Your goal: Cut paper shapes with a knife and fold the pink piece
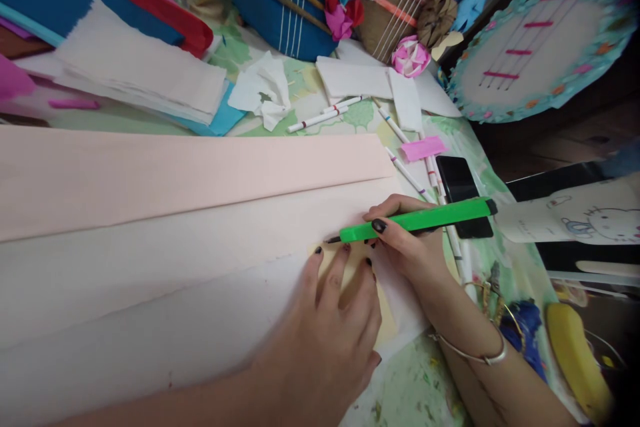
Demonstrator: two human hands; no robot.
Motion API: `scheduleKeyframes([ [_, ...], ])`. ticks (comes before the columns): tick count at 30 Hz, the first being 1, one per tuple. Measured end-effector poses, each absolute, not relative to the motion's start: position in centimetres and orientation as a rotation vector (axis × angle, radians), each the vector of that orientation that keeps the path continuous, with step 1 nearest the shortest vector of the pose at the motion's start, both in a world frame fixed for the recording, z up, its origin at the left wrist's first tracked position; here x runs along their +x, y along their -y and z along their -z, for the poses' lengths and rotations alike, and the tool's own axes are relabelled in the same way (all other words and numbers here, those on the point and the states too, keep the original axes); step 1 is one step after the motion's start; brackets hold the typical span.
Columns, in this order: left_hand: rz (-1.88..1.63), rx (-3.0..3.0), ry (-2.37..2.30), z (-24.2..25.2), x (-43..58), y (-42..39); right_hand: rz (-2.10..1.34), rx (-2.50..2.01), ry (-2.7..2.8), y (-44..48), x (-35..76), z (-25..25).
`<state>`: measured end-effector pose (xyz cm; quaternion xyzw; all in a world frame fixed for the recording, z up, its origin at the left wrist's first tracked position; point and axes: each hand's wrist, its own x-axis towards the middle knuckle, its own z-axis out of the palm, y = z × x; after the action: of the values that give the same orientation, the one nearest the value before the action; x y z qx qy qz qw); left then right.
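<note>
— What has hold of the pen?
— My right hand (410, 250). The grip is closed around the green pen (425, 218), thumb and fingers pinched near its front end, and the rest of the barrel sticks out past the knuckles.

— Which way does it lie?
— Almost level, with its long axis running left to right across my view. The dark tip points left and rests on the white paper (150, 293), at the far edge of the yellowish card (388, 319). The back end points right, over the black phone (457, 180).

— And your other hand?
— My left hand (330, 330) holds nothing. It is spread open, palm down, pressing the card and the paper flat on the surface (410, 387).

— How close are the two?
— Very close. The tip sits just past my left fingertips (318, 261), on their far side. I cannot tell whether it touches a nail. The left hand is nearer to me, and the right reaches in from the right, over the card.

— What lies beyond the tip?
— The white sheet runs off to the left. The pink paper (175, 173) lies along its far side, its long edge roughly in line with the pen.
</note>
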<state>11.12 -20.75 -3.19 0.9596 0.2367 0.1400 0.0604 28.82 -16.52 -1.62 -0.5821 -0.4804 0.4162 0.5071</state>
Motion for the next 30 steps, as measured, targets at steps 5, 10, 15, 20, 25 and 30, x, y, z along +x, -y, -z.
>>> scheduleKeyframes([
  [5,-0.423,2.912,-0.700,2.98,11.08,20.59,-1.084,-1.383,1.095,16.61,28.59,1.41],
  [10,-0.412,2.909,-0.694,2.78,11.06,20.58,-1.142,-1.381,1.081,16.68,28.40,1.17],
  [15,-0.424,2.908,-0.703,2.86,11.21,20.57,-1.162,-1.390,1.104,16.70,28.42,1.19],
  [20,-0.437,2.902,-0.701,3.07,11.26,20.66,-1.164,-1.392,1.120,16.73,28.30,1.14],
  [25,-0.448,2.896,-0.709,3.17,11.10,20.78,-1.123,-1.409,1.165,16.66,28.27,1.06],
  [30,-0.440,2.896,-0.712,3.12,11.11,20.68,-1.094,-1.418,1.177,16.61,28.47,1.14],
])
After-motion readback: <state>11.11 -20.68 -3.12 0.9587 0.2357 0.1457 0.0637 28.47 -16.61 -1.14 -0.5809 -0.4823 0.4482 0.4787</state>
